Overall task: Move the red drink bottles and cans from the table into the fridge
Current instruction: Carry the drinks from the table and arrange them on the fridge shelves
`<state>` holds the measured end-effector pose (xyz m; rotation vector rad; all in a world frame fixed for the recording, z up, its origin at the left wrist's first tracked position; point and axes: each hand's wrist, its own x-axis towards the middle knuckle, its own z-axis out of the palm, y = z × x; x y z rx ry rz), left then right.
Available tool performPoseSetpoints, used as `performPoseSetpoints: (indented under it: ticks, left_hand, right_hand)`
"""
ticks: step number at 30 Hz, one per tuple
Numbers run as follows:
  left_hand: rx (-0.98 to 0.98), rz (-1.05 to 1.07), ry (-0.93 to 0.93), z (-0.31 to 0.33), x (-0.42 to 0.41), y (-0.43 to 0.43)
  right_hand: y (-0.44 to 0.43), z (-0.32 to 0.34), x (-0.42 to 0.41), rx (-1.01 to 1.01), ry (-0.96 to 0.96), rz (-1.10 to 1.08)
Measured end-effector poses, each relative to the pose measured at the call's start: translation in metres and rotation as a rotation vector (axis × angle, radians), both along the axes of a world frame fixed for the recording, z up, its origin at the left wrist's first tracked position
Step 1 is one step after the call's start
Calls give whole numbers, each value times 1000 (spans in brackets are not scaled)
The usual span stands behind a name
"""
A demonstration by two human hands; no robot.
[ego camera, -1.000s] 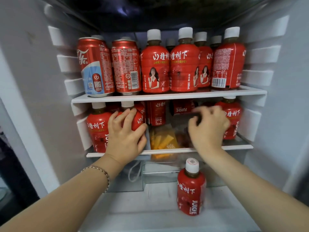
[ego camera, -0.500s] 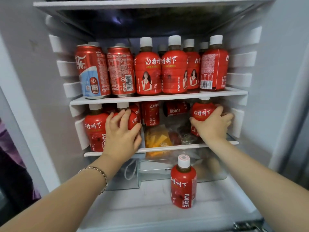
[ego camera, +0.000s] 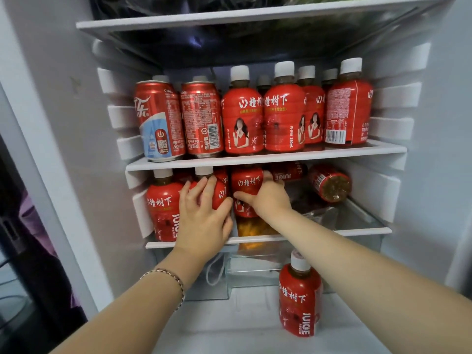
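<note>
The open fridge holds red drinks on two shelves. On the upper shelf (ego camera: 268,159) stand two red cans (ego camera: 159,121) and several red juice bottles (ego camera: 283,116). On the lower shelf (ego camera: 357,231), my left hand (ego camera: 201,213) grips an upright red bottle (ego camera: 219,192) beside another bottle (ego camera: 163,205) at the far left. My right hand (ego camera: 265,198) holds a red bottle (ego camera: 246,183) just right of it, thumb across its front. One bottle (ego camera: 329,182) lies on its side at the right, its bottom facing me. A further bottle (ego camera: 300,295) stands on the fridge floor.
A clear bag with orange food (ego camera: 252,228) and a dark crinkled bag (ego camera: 314,210) lie on the lower shelf. A clear drawer (ego camera: 250,267) sits under that shelf. Dark bags fill the top shelf (ego camera: 255,14). The fridge side walls have white ribs.
My right hand has carried a bottle from the shelf's right side leftward, next to the one in my left hand. A bottle now lies on its side at the right. The view has pulled back.
</note>
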<state>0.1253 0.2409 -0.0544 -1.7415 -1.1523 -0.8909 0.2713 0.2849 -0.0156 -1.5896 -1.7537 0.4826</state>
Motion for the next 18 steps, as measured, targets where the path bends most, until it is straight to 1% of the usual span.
performPoseSetpoints:
  ticks: [5, 6, 9, 11, 15, 16, 18]
  left_hand:
    - [11, -2, 18, 2, -1, 1]
    - [15, 5, 20, 2, -1, 0]
    - [27, 0, 20, 0, -2, 0]
    - [27, -10, 19, 0, -2, 2]
    - [25, -8, 11, 0, -1, 1]
    - [18, 0, 12, 0, -1, 1]
    - [-4, 15, 12, 0, 2, -1]
  right_hand:
    - [7, 16, 0, -93, -2, 108]
    - [4, 18, 4, -101, -63, 146]
    - [-16, 21, 23, -134, -370, 203]
    - [-34, 21, 39, -185, -530, 187]
    - [-70, 12, 55, -348, -849, 124]
    - [-75, 7, 55, -347, -879, 109]
    - [-85, -4, 55, -315, -795, 66]
